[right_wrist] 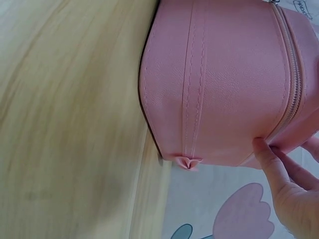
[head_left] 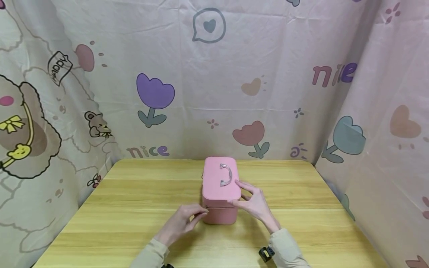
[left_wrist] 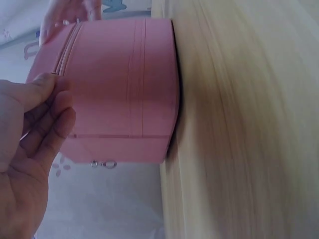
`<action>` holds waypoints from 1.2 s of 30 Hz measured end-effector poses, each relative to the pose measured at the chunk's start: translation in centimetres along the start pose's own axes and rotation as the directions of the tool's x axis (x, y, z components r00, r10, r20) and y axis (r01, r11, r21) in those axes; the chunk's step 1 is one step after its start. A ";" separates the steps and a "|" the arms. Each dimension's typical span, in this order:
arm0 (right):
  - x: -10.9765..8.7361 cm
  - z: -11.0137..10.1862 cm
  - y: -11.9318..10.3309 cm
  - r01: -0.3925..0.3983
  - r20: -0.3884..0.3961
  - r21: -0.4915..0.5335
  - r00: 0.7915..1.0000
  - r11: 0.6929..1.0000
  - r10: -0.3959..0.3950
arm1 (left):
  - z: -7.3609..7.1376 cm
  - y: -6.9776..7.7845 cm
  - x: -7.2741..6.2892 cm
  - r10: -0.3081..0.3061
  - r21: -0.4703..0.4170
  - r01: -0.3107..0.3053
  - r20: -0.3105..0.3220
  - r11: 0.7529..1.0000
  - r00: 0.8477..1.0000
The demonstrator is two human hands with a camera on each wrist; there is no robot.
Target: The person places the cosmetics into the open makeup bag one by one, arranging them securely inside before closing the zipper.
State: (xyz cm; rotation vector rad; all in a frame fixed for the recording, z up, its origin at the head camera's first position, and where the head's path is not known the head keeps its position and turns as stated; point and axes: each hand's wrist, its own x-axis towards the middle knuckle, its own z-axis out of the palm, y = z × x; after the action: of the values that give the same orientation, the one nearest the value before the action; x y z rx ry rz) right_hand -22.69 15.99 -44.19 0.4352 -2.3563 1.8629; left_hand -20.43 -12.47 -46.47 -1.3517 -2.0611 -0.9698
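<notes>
A pink cosmetic case (head_left: pixel 218 191) with rounded corners stands upright on the table, its lid down. On the lid is a silver handle (head_left: pixel 229 175). A zipper (right_wrist: pixel 297 79) runs round the case below the lid. My left hand (head_left: pixel 184 220) is at the front left corner, thumb and fingertips pinching the zipper pull, which the fingers mostly hide. At the right side, my right hand (head_left: pixel 256 204) holds the lid, with the thumb near the front corner and a finger at the top edge by the handle. A pink bow (right_wrist: pixel 188 163) shows low on one side.
The wooden table (head_left: pixel 140 201) spreads out around the case. Printed cloth (head_left: pixel 207 93) hangs behind it and on both sides. A small metal ring clasp (left_wrist: pixel 103 164) sticks out from the case's far left side. A black device (head_left: pixel 266 254) sits at my right wrist.
</notes>
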 end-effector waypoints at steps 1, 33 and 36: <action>0.0 0.0 0.0 0.001 -0.002 -0.001 1.000 1.000 -0.001 | 0.2 0.1 0.1 0.004 0.005 -0.004 0.006 1.000 1.000; -0.1 0.0 0.1 0.028 -0.002 -0.001 1.000 1.000 -0.028 | 4.2 2.8 2.1 -0.150 0.257 0.133 0.049 0.957 0.987; -0.1 0.1 0.1 0.025 0.001 0.003 1.000 1.000 -0.025 | 4.1 2.8 2.3 -0.146 0.251 0.131 0.044 0.959 0.988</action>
State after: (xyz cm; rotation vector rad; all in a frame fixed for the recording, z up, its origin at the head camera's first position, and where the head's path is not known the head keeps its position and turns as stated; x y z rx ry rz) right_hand -22.57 15.97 -44.33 0.4645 -2.3384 1.8554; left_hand -18.85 -7.24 -46.62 -1.1333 -2.2625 -0.7038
